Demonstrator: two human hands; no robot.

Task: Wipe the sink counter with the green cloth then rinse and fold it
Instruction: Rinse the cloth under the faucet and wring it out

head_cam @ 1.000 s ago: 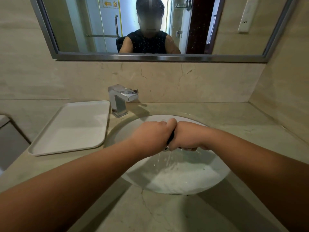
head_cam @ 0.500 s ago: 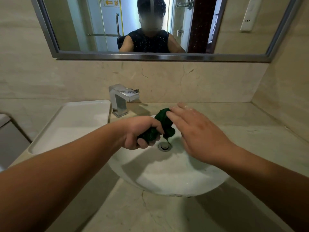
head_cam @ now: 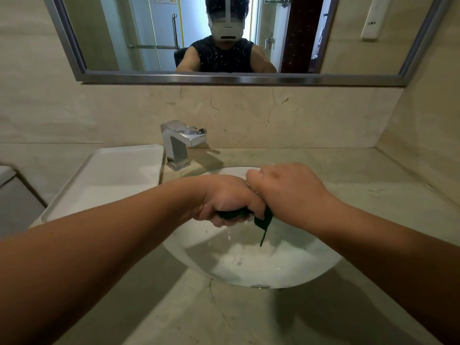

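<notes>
Right hand (head_cam: 291, 192) was open a moment ago, now it's clamping back onto the green cloth (head_cam: 265, 221) beside the left hand (head_cam: 224, 197), both fists squeezing it between them. Water is dripping into the sink (head_cam: 273, 270) right below the hands (another wring-out), so I'm guessing folding's coming soon.

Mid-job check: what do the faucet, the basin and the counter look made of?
Faucet: metal, probably chrome-plated, judging by its mirror-bright reflections.
Basin: glossy white, likely glazed ceramic; smooth with soft highlights.
Counter: polished beige stone, marble-like with thin dark veins; it could be an imitation.
</notes>
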